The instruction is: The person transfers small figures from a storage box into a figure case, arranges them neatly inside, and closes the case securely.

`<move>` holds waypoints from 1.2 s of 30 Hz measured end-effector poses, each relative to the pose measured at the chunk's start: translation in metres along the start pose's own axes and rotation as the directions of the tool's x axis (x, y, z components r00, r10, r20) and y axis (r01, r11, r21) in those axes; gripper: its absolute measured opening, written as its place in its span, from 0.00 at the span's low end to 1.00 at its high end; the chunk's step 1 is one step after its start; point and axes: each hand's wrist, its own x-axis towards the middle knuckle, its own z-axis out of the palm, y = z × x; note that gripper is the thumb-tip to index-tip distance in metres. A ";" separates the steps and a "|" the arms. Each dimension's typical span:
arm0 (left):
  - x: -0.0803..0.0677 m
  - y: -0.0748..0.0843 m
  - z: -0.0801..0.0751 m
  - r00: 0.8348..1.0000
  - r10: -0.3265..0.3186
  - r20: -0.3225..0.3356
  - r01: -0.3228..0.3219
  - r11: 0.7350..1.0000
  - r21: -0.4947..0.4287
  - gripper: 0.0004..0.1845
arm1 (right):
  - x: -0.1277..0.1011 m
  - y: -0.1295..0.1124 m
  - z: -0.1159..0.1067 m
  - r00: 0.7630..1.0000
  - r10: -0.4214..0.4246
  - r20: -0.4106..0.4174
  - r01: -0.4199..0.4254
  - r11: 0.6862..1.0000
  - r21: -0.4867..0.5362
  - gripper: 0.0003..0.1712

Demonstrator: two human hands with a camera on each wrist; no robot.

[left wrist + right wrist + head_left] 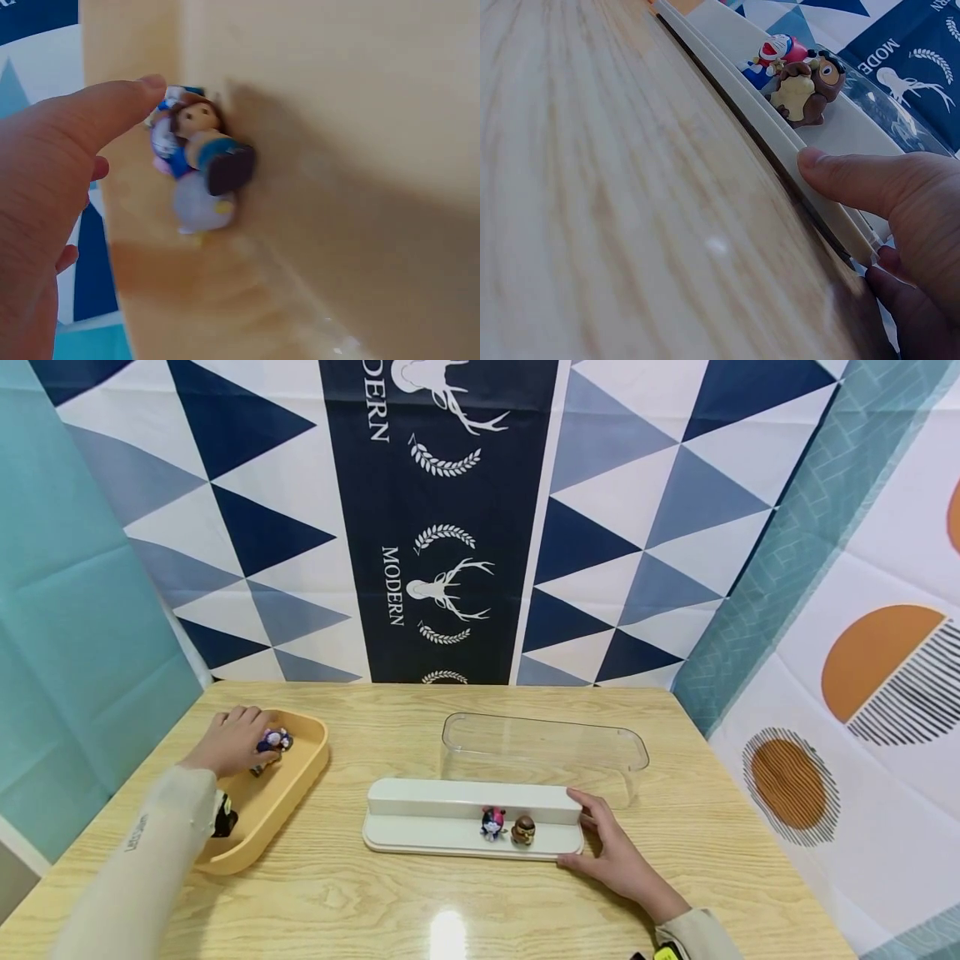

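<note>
My left hand (234, 743) reaches over the far left side of a yellow-orange tray (318, 756). In the left wrist view its straight thumb (112, 112) comes right up to a cluster of small figurines, among them a brown-haired figurine (204, 139) with a teal lower body. My right hand (618, 852) grips the right end of a white stepped display base (427, 833), thumb at the front edge and fingers behind. On its lower step a red-and-blue figurine (492, 823) stands beside a brown figurine (523, 831), both nearer the right end.
A clear plastic cover (540, 735) lies on the wooden table (360, 910) behind the white base. Patterned cloth (442, 527) hangs along the table's back edge, with more cloth at both sides. A black object (223, 820) shows at my left wrist.
</note>
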 end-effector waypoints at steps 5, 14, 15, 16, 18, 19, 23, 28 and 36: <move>-0.005 -0.001 0.014 1.000 0.018 -0.018 -0.018 1.000 0.012 0.29 | 0.001 0.001 0.001 1.000 -0.004 -0.009 0.004 1.000 -0.006 0.53; -0.006 0.000 0.030 1.000 -0.012 -0.029 0.015 0.994 0.105 0.20 | 0.001 0.002 0.002 1.000 -0.015 -0.009 0.015 1.000 -0.017 0.52; -0.006 0.001 0.030 0.999 -0.012 -0.033 0.016 0.994 0.111 0.17 | 0.001 0.002 0.002 1.000 -0.017 -0.011 0.017 1.000 -0.019 0.52; -0.006 0.001 0.031 0.999 -0.013 -0.037 0.017 0.993 0.118 0.15 | 0.001 0.002 0.002 1.000 -0.018 -0.014 0.018 1.000 -0.021 0.53; -0.006 0.001 0.033 0.999 -0.012 -0.043 0.017 0.991 0.130 0.11 | 0.001 0.002 0.001 1.000 -0.023 -0.017 0.022 0.999 -0.026 0.53; -0.005 0.001 0.034 0.999 -0.012 -0.047 0.018 0.991 0.132 0.10 | 0.001 0.002 0.001 1.000 -0.024 -0.019 0.024 0.999 -0.027 0.53; -0.004 0.002 0.035 0.998 -0.013 -0.059 0.021 0.991 0.130 0.09 | 0.001 0.002 0.000 0.999 -0.029 -0.018 0.028 0.999 -0.022 0.53; -0.004 0.003 0.034 0.998 -0.008 -0.055 0.014 0.992 0.125 0.08 | 0.000 0.001 0.000 1.000 -0.025 -0.013 0.025 1.000 -0.013 0.53; -0.006 0.007 0.027 0.999 -0.013 -0.047 0.016 0.998 0.061 0.08 | -0.001 0.000 0.000 1.000 -0.012 -0.007 0.012 1.000 -0.007 0.53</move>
